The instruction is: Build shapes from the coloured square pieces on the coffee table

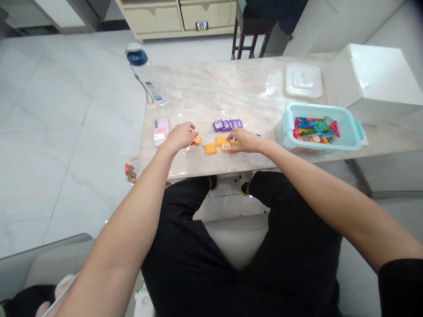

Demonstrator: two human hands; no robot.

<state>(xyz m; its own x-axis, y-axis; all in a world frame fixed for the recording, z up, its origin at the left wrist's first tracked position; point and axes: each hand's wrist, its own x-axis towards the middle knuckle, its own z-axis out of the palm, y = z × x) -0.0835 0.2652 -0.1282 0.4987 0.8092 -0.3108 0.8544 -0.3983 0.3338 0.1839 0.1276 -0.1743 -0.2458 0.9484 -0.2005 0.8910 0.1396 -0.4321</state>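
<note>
My left hand (180,135) is closed at the fingertips on an orange interlocking tile (197,140), with a bit of red showing beside it. To the right, the fingers of my right hand (246,140) curl over an orange tile with a white window print (226,145), pinching at its right side. A plain orange tile (210,149) lies flat between the hands, and another orange tile (220,140) is just above it. Several purple tiles with white prints (227,125) overlap in a row behind these. My right fingers partly hide the orange tiles under them.
On the marble-patterned table (211,92) stand a water bottle (148,77) and a pale pink phone (161,131) at left. A light-blue bin (319,145) of colourful tiles is at right, near a clear lid (303,80) and a white box (380,75). A dark stool (254,26) stands beyond.
</note>
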